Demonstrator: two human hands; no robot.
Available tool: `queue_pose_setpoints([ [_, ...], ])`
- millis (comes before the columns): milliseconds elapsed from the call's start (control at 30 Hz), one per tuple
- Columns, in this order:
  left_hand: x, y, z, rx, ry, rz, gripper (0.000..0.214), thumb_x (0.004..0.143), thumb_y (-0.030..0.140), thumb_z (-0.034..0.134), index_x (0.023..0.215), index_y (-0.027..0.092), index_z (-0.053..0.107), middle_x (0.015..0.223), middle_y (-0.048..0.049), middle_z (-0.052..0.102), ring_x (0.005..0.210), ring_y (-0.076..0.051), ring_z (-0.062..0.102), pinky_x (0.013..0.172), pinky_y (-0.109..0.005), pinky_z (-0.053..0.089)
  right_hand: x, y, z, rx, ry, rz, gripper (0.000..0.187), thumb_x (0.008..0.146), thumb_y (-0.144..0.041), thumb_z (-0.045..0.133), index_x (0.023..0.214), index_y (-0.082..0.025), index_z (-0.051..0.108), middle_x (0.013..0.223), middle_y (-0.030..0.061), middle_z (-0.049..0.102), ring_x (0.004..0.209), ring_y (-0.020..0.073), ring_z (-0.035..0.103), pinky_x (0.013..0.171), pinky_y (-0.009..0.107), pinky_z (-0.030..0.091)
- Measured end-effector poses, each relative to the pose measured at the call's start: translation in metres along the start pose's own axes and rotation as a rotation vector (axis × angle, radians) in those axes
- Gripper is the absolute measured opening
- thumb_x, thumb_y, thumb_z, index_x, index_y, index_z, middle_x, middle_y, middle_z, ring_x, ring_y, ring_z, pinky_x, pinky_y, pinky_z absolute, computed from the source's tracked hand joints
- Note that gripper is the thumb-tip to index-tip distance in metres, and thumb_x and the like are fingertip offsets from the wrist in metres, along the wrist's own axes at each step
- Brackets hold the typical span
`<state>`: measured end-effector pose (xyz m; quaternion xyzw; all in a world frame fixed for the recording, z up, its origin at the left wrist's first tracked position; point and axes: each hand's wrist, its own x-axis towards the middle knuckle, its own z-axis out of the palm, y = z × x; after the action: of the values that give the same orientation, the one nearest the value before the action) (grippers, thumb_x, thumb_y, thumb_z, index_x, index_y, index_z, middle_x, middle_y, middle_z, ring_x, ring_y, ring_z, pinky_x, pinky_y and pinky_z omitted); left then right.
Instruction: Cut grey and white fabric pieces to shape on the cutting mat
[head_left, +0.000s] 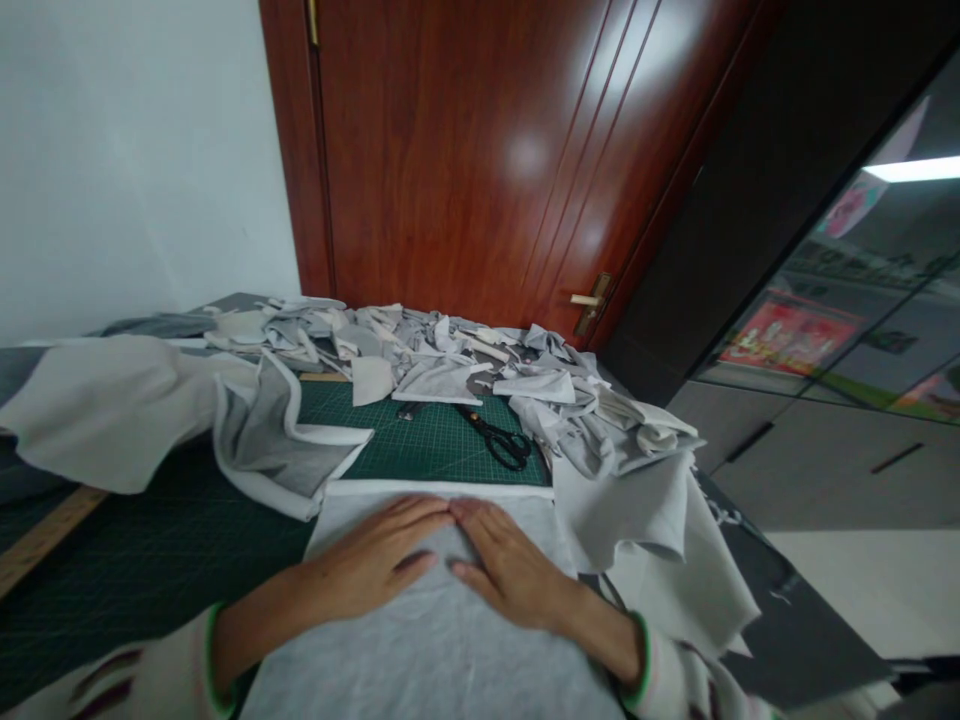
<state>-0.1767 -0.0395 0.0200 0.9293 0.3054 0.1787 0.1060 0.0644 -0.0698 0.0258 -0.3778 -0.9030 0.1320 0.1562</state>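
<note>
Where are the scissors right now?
Head view, just right of centre: the black scissors lie on the green mat, beyond the right hand, between the light-grey cloth and the scrap pile.

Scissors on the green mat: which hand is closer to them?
Right. The right hand rests on the cloth, on the near side of the scissors; the left hand rests there too, but farther to their left.
</note>
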Motion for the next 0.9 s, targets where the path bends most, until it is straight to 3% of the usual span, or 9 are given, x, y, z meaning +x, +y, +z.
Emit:
queue_pose_setpoints([
  [100, -0.001, -0.010, 0.004, 0.090, 0.011, -0.063, 0.052, 0.096, 0.035, 0.053, 0.146, 0.023, 0.049, 0.151, -0.0098, 0.052, 0.138, -0.027, 0.047, 0.117, -0.044, 0.033, 0.007, 0.022, 0.002, -0.105, -0.080, 0.110, 0.064, 0.102, -0.043, 0.040, 0.155, -0.008, 0.029, 0.162, 0.0186, 0.033, 0.151, 0.0289, 0.027, 0.125, 0.056, 0.020],
  [167, 0.000, -0.019, 0.001, 0.154, -0.037, -0.108, 0.056, 0.096, 0.041, 0.053, 0.149, 0.023, 0.045, 0.155, -0.0095, 0.046, 0.144, -0.029, 0.040, 0.120, -0.049, 0.028, 0.011, 0.038, -0.003, -0.141, -0.096, 0.171, 0.063, 0.103, -0.042, 0.039, 0.155, -0.008, 0.028, 0.163, 0.0179, 0.029, 0.152, 0.0282, 0.025, 0.124, 0.055, 0.021],
  [300, 0.006, -0.036, -0.005, 0.227, -0.116, -0.208, 0.064, 0.096, 0.051, 0.050, 0.153, 0.022, 0.040, 0.160, -0.0106, 0.037, 0.149, -0.030, 0.030, 0.120, -0.053, 0.023, 0.018, 0.054, -0.013, -0.166, -0.070, 0.189, 0.060, 0.103, -0.039, 0.039, 0.155, -0.010, 0.030, 0.163, 0.0148, 0.032, 0.150, 0.0254, 0.030, 0.123, 0.050, 0.027],
  [500, 0.018, -0.058, -0.004, 0.243, -0.079, -0.268, 0.079, 0.090, 0.065, 0.053, 0.154, 0.020, 0.038, 0.161, -0.0164, 0.031, 0.149, -0.034, 0.028, 0.119, -0.055, 0.022, 0.025, 0.055, -0.010, -0.230, 0.027, 0.231, 0.059, 0.102, -0.043, 0.042, 0.150, -0.009, 0.041, 0.155, 0.0142, 0.046, 0.139, 0.0314, 0.043, 0.116, 0.052, 0.037],
  [633, 0.021, -0.067, -0.004, 0.251, -0.042, -0.254, 0.073, 0.093, 0.064, 0.051, 0.152, 0.022, 0.042, 0.161, -0.0152, 0.033, 0.149, -0.034, 0.030, 0.119, -0.055, 0.022, 0.026, 0.058, -0.010, -0.236, 0.036, 0.296, 0.058, 0.102, -0.040, 0.041, 0.150, -0.007, 0.040, 0.156, 0.0155, 0.044, 0.139, 0.0330, 0.043, 0.117, 0.053, 0.035],
  [700, 0.020, -0.071, -0.006, 0.255, -0.035, -0.233, 0.068, 0.095, 0.061, 0.048, 0.151, 0.024, 0.043, 0.161, -0.0139, 0.034, 0.149, -0.033, 0.030, 0.119, -0.053, 0.022, 0.019, 0.055, -0.014, -0.210, -0.008, 0.312, 0.062, 0.102, -0.042, 0.042, 0.153, -0.007, 0.035, 0.160, 0.0173, 0.037, 0.145, 0.0329, 0.037, 0.120, 0.055, 0.029],
  [833, 0.020, -0.076, -0.009, 0.259, -0.033, -0.201, 0.066, 0.095, 0.059, 0.049, 0.150, 0.024, 0.044, 0.160, -0.0134, 0.035, 0.148, -0.032, 0.032, 0.119, -0.051, 0.025, -0.015, 0.036, -0.025, -0.070, -0.240, 0.329, 0.096, 0.089, -0.069, 0.051, 0.159, -0.012, 0.016, 0.166, 0.0204, 0.008, 0.154, 0.0357, 0.004, 0.121, 0.065, 0.008],
  [900, 0.020, -0.077, -0.009, 0.264, -0.031, -0.199, 0.065, 0.095, 0.058, 0.050, 0.150, 0.023, 0.045, 0.159, -0.0132, 0.036, 0.148, -0.032, 0.032, 0.119, -0.051, 0.026, -0.036, 0.022, -0.028, -0.016, -0.316, 0.351, 0.105, 0.082, -0.077, 0.051, 0.159, -0.018, 0.011, 0.166, 0.0179, -0.001, 0.153, 0.0357, -0.005, 0.119, 0.067, 0.002],
])
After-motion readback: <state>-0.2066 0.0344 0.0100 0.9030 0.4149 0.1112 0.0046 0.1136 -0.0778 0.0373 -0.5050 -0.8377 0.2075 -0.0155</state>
